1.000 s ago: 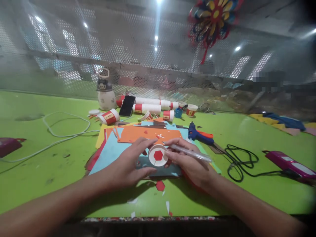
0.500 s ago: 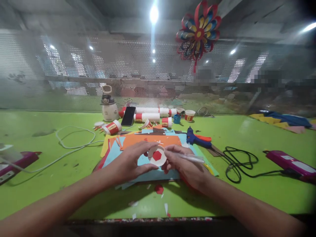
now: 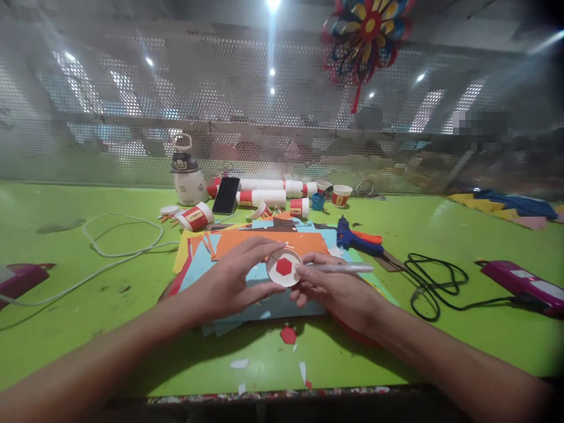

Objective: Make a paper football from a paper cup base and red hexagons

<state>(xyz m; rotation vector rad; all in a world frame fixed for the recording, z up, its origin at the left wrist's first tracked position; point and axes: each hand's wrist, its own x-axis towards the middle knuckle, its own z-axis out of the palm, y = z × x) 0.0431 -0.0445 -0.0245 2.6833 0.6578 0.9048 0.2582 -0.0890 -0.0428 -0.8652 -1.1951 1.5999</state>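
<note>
My left hand (image 3: 240, 276) grips a small round white paper disc or cup base (image 3: 274, 277) by its rim, thumb below and fingers above. A red paper hexagon (image 3: 283, 266) lies in the middle of its white face. My right hand (image 3: 339, 285) is closed around a slim, pale pen-like tool (image 3: 348, 268) pointing to the right, and its thumb and fingertips touch the disc's right edge. Beneath both hands spread sheets of coloured paper, with an orange sheet (image 3: 224, 245) on top. Another red hexagon (image 3: 288, 335) lies on the table nearer to me.
A blue glue gun (image 3: 359, 242) rests right of the paper, its black cable (image 3: 434, 276) coiled beside it. Behind are paper cups (image 3: 196, 217), a phone (image 3: 226, 195), a bottle (image 3: 189, 182) and a blue pot (image 3: 318, 202). Purple power strips (image 3: 520, 285) lie at both sides.
The view has tilted down slightly, so the table things sit higher. Both hands still hold the disc, and the pen-like tool has turned a little toward level.
</note>
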